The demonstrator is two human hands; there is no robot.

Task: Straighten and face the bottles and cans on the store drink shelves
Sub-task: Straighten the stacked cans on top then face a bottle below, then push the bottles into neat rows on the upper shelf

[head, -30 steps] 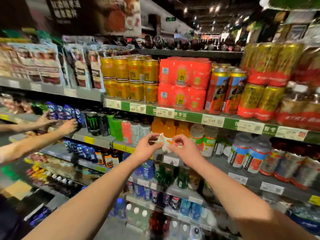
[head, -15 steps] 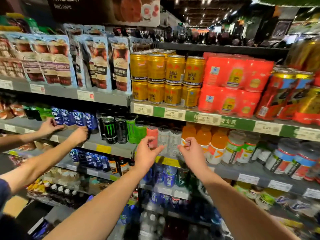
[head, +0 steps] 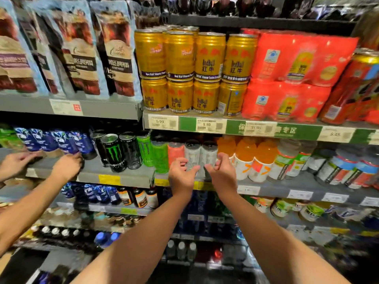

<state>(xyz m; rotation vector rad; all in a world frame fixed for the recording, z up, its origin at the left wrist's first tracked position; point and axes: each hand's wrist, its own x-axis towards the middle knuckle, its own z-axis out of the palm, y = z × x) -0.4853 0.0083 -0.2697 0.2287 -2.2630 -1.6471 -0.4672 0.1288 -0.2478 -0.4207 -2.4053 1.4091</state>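
— Where are your hands?

— Both are raised at the middle drink shelf [head: 123,177]. My left hand [head: 181,177] is in front of the two silver cans [head: 200,155], its fingers loosely curled and reaching toward the left one; I cannot tell whether the fingertips touch it. My right hand [head: 222,174] is just beside it, fingers bent in a loose claw before the right silver can, gripping nothing that I can see.

— What stands around those cans?

— To their left a pink can [head: 175,151], then green cans [head: 152,150], then black Monster cans [head: 114,152] at the shelf's front edge. To their right, orange bottles [head: 246,156] with white labels, upright in a row.

— And above?

— Gold Red Bull cans [head: 192,70], stacked two high, some logos facing forward, others turned aside. Red multipacks [head: 291,74] sit right of them.

— Anyone else there?

— Another person's two hands [head: 65,167] rest on the same shelf far left, near the blue bottles [head: 61,140].
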